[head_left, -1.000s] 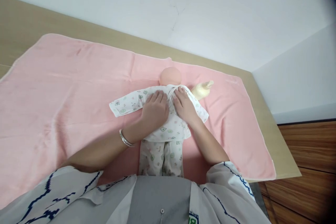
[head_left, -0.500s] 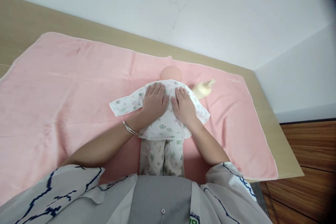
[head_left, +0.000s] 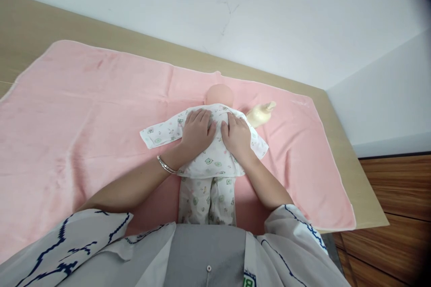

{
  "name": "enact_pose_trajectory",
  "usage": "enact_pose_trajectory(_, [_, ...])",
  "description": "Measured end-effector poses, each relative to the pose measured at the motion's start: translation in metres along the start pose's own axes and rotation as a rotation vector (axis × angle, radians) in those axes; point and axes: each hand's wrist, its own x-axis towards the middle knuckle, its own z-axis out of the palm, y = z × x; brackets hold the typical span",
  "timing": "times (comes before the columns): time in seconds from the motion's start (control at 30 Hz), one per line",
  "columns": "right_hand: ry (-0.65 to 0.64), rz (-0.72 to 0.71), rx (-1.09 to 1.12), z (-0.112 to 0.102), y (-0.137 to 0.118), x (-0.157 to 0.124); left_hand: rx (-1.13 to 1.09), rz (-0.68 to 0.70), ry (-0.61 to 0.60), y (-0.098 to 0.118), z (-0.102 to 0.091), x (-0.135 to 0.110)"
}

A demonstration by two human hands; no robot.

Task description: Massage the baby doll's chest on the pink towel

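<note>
Baby doll lies flat on pink blanket, approx. centre-right, head toward the wall, legs toward the person. Blanket covers wooden table. Doll wears printed shirt & matching trousers.

L hand: released, palm down, fingers extended, flat on shirt chest. Bangle on wrist.

R hand: same config., palm flat on shirt, just beside L hand. Neither hand grasps anything.

Shirt sleeve lies spread flat on the L side. Bare doll arm lies on the blanket on the R side.
</note>
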Motion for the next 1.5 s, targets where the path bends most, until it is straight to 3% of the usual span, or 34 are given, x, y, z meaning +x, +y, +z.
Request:
enact_pose_trajectory(0.13, [0.012,0.024,-0.061,-0.002,-0.006,-0.005,0.042,0.003,-0.007,0.004,-0.004,-0.001])
enact_pose_trajectory(0.4, [-0.082,0.005,-0.103,-0.012,-0.025,-0.03,0.089,0.041,-0.03,0.014,-0.011,-0.01])
enact_pose_trajectory(0.6, [-0.178,-0.095,-0.13,-0.026,-0.04,-0.053,0.003,-0.004,-0.148,0.01,-0.023,0.007])
enact_pose_trajectory(0.73, [-0.204,-0.082,-0.098,-0.032,-0.031,-0.048,0.078,-0.007,-0.165,0.013,-0.022,0.005])
enact_pose_trajectory(0.93, [-0.344,-0.065,0.09,-0.041,0.004,-0.013,0.188,0.113,-0.257,0.034,-0.029,-0.023])
enact_pose_trajectory(1.07, [-0.258,-0.016,0.1,-0.025,0.005,-0.005,0.17,0.093,-0.264,0.031,-0.031,-0.017])
enact_pose_trajectory(1.17, [-0.179,-0.027,0.046,-0.018,-0.013,-0.02,0.13,0.064,-0.277,0.011,-0.027,0.001])
enact_pose_trajectory(1.3, [-0.171,-0.111,0.042,-0.022,-0.029,-0.04,0.069,0.054,-0.301,-0.008,-0.021,0.017])
enact_pose_trajectory(1.5, [-0.133,-0.071,0.184,-0.012,-0.002,-0.012,0.096,0.091,-0.318,0.02,-0.035,-0.008])
